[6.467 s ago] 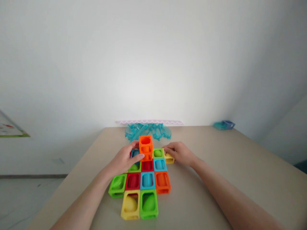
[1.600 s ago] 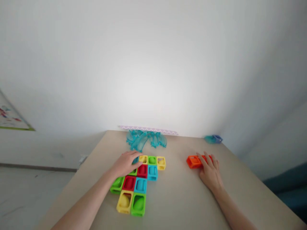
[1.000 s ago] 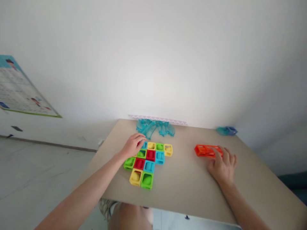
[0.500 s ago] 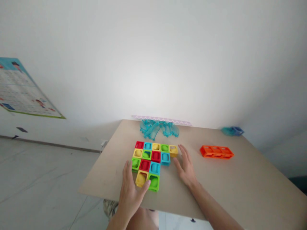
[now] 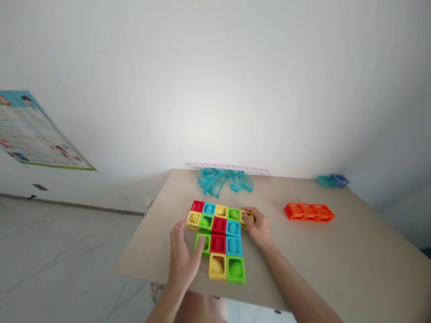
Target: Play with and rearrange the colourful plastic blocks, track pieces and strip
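Observation:
A flat cluster of coloured hollow blocks (image 5: 220, 233) lies on the beige table (image 5: 303, 251), in red, blue, yellow and green. My left hand (image 5: 183, 258) rests open at the cluster's left side, its fingertips touching a green block (image 5: 203, 242). My right hand (image 5: 257, 226) is at the cluster's right end, with its fingers curled around a yellow block (image 5: 246, 217) in the far row. A row of three joined orange blocks (image 5: 310, 211) lies apart to the right, away from both hands.
A heap of clear teal pieces (image 5: 225, 180) sits at the table's far edge by the wall. A small blue and teal item (image 5: 333, 180) lies at the far right corner. A poster (image 5: 37, 139) hangs low on the left wall. The near table edge is close to my arms.
Earlier an orange stack stood on the cluster; my right hand set the orange blocks down to the right. Since half a second ago, my right hand has closed on the yellow block.

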Action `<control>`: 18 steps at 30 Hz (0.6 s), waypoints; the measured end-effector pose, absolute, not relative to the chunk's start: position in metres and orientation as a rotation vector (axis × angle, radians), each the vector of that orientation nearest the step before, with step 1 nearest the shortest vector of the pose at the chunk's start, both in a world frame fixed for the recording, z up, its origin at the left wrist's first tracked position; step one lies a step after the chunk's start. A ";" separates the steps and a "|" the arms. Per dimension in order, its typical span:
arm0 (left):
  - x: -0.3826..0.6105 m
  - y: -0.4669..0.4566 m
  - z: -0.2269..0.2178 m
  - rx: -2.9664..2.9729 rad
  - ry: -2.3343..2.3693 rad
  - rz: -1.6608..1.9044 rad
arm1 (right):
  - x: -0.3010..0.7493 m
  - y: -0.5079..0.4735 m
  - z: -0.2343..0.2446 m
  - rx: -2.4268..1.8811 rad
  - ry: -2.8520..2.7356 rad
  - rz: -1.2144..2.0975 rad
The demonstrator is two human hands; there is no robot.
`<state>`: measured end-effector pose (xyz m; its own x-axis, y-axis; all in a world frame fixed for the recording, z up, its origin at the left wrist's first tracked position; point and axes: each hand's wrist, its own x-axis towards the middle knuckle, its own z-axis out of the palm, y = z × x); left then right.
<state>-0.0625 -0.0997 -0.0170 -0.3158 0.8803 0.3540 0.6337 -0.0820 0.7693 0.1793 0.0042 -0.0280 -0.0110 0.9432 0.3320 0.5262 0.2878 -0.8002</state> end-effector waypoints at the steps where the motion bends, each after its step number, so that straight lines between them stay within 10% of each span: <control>1: -0.072 -0.085 -0.012 1.660 1.918 1.378 | 0.179 0.006 -0.028 -1.360 -1.664 0.588; 18: -0.120 0.003 -0.026 1.645 1.435 1.095 | 0.176 -0.008 -0.015 -1.109 -2.023 0.381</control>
